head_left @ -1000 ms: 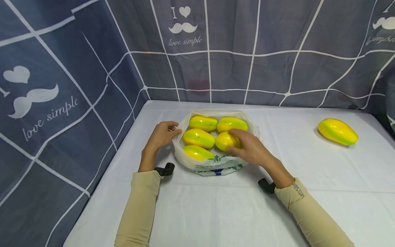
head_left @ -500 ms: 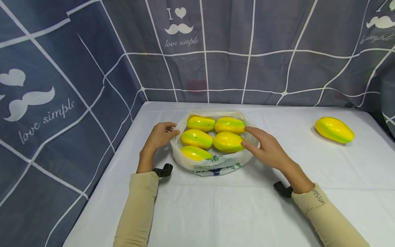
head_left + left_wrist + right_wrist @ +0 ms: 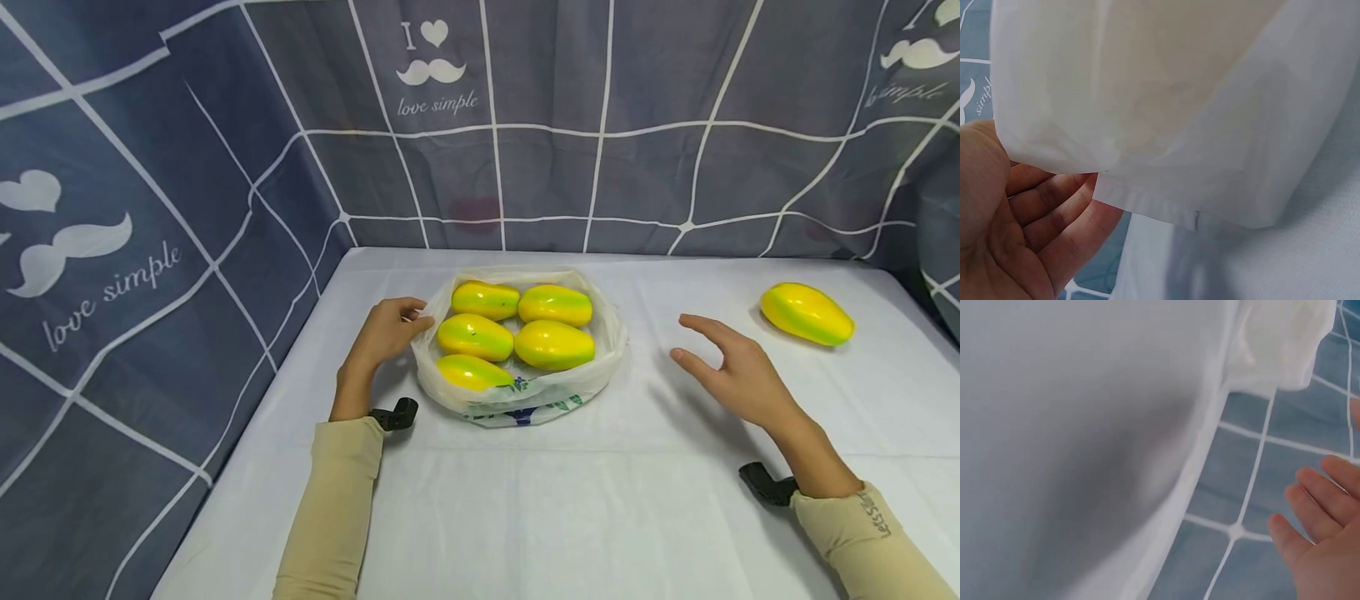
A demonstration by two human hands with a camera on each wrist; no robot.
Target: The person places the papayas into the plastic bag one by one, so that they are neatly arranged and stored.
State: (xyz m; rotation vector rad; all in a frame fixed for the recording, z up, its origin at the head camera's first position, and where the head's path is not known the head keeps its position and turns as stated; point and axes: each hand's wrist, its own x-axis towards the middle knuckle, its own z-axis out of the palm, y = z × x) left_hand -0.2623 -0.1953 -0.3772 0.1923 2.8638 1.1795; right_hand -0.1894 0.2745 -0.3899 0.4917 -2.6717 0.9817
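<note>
A white plastic bag (image 3: 525, 398) with green and blue print stands with its mouth spread wide on the table. Several glossy yellow-green papayas (image 3: 554, 345) lie inside it. My left hand (image 3: 386, 333) pinches the bag's left rim between thumb and fingers; in the left wrist view the translucent plastic (image 3: 1147, 94) hides part of that hand. To the right of the bag, my right hand (image 3: 738, 379) is over the table with fingers spread and nothing in them. One more papaya (image 3: 807, 314) lies by itself on the table, beyond and to the right of this hand.
A white cloth (image 3: 600, 517) covers the table. Dark checked curtains (image 3: 555, 175) hang along its back and left sides. Each wrist carries a small black camera mount (image 3: 767, 485).
My right hand let go of a papaya inside the bag and moved right, away from the bag toward the lone papaya. My left hand stays at the bag's rim.
</note>
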